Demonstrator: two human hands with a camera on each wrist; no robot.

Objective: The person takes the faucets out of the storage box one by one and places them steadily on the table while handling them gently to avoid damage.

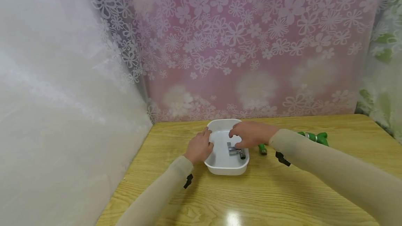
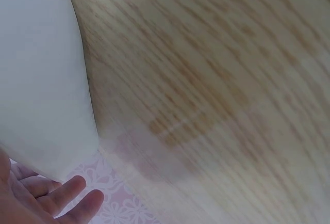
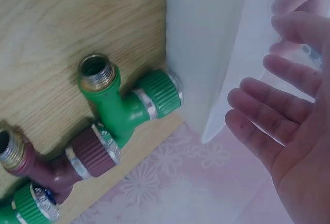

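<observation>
A white plastic basin (image 1: pixel 227 171) stands on the wooden table, also seen at close range in the right wrist view. Inside it lie chrome valve fittings (image 1: pixel 233 151) with a dark round end. My left hand (image 1: pixel 199 146) rests at the basin's left rim, its thumb over the inner side; the left wrist view shows its fingers extended past the outer wall. Above the basin's right side hovers my right hand (image 1: pixel 251 134), fingers apart and slightly bent, holding nothing. Its thumb is over the chrome fittings in the head view, partly hiding them.
Right of the basin, a green valve fitting (image 3: pixel 116 111) with a threaded metal end lies close to its wall. Beside it is a maroon fitting (image 3: pixel 56 168), then another green one (image 3: pixel 32 203). A floral curtain (image 1: pixel 251 51) hangs behind the table (image 1: pixel 267 198).
</observation>
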